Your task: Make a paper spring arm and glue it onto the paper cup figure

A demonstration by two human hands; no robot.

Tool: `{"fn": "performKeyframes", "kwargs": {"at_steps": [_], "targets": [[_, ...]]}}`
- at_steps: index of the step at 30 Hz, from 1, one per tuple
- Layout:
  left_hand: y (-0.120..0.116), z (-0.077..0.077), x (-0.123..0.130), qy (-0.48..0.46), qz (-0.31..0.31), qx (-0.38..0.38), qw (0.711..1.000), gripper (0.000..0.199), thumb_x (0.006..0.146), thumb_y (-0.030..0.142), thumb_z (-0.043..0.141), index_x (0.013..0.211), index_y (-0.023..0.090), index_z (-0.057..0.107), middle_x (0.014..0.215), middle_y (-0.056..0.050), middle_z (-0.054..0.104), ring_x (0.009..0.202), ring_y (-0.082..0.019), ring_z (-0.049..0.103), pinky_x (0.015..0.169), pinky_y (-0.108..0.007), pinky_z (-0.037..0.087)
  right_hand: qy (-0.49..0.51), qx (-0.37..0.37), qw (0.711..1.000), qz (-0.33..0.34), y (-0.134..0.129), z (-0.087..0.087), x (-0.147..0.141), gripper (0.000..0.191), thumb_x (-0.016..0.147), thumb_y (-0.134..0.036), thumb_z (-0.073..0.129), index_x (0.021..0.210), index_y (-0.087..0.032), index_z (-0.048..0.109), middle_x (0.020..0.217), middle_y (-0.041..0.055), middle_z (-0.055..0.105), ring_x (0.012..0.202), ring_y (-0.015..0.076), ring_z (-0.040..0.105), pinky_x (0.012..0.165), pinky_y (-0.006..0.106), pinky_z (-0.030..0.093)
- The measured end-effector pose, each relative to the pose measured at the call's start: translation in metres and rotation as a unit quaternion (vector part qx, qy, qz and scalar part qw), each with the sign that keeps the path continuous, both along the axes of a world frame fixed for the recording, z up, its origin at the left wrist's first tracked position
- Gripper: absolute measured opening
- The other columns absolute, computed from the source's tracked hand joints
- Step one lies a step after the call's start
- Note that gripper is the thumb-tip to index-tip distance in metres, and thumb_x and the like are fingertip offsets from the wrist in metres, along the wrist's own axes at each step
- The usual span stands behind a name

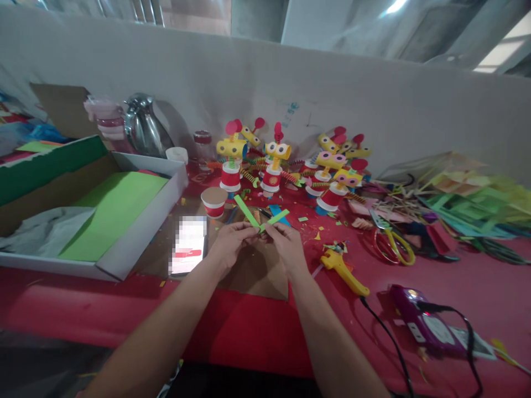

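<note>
Light-green paper strip (248, 214) in a two-handed pinch. The strip formed an open V above a brown cardboard sheet (259, 273), its point between the two hands and its free arms directed away from the wearer; whether it was one folded length or two joined lengths could not be told. The left hand (232, 242) and right hand (287, 241) were both closed on the V near its point, fingertips almost meeting. The material was judged very light and flexible, firm enough to stand out straight but easily creased or torn, and not notably slippery. The best hold was judged to be a gentle thumb-and-finger pinch at the crossing, with the long arms left unsqueezed. A yellow hot-glue gun (342, 270) lay to the right.
</note>
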State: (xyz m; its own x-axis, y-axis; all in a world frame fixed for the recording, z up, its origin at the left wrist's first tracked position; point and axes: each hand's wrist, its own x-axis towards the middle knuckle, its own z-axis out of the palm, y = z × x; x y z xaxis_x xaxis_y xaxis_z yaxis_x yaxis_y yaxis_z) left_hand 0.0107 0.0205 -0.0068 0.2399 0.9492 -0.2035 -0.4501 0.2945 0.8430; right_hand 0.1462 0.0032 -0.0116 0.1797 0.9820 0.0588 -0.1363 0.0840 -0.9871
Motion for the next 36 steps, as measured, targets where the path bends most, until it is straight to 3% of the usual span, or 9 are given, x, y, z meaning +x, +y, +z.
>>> {"fn": "performKeyframes", "kwargs": {"at_steps": [6,10,19,27,36], "targets": [[-0.001,-0.004,0.007,-0.051,0.038,0.008,0.998,0.022,0.056,0.019,0.085,0.067,0.011,0.068,0.065,-0.002,0.067,0.064,-0.010,0.061,0.072,-0.024,0.048,0.003,0.038,0.999,-0.012,-0.001,-0.006,-0.012,0.025,0.067,-0.041,0.075,0.082,-0.021,0.071,0.078,0.0009,0.071,0.071,0.0165,0.062,0.072,0.030,0.050],[-0.003,-0.003,0.008,-0.065,0.029,-0.002,0.997,0.023,0.056,0.017,0.085,0.074,0.012,0.070,0.069,-0.003,0.069,0.065,-0.011,0.062,0.071,-0.025,0.050,-0.016,0.041,0.998,-0.042,-0.002,-0.006,-0.012,0.018,0.070,-0.037,0.071,0.078,-0.021,0.071,0.073,-0.0001,0.069,0.068,0.0161,0.061,0.070,0.030,0.048],[-0.006,-0.003,0.010,-0.041,0.047,0.010,0.998,0.025,0.054,0.021,0.087,0.070,0.011,0.070,0.067,-0.004,0.069,0.064,-0.013,0.064,0.072,-0.029,0.052,0.026,0.001,1.000,-0.018,-0.006,0.003,-0.011,0.017,0.066,-0.035,0.071,0.071,-0.019,0.071,0.061,-0.0017,0.065,0.058,0.0127,0.055,0.061,0.026,0.043],[-0.008,-0.005,0.009,-0.029,0.034,0.014,0.999,0.027,0.055,0.021,0.086,0.075,0.012,0.070,0.072,-0.005,0.071,0.069,-0.014,0.065,0.075,-0.029,0.050,0.024,0.003,0.999,-0.038,-0.005,0.002,-0.009,0.016,0.065,-0.033,0.072,0.073,-0.019,0.073,0.068,-0.0012,0.068,0.064,0.0134,0.056,0.067,0.028,0.045],[-0.008,-0.007,0.013,-0.036,0.081,0.047,0.995,0.020,0.061,0.024,0.081,0.072,0.012,0.069,0.071,-0.003,0.069,0.066,-0.012,0.061,0.072,-0.027,0.049,0.049,0.033,0.998,-0.016,-0.004,-0.008,-0.017,0.018,0.071,-0.032,0.072,0.084,-0.020,0.072,0.077,0.0001,0.070,0.069,0.0143,0.060,0.073,0.029,0.048]]}}
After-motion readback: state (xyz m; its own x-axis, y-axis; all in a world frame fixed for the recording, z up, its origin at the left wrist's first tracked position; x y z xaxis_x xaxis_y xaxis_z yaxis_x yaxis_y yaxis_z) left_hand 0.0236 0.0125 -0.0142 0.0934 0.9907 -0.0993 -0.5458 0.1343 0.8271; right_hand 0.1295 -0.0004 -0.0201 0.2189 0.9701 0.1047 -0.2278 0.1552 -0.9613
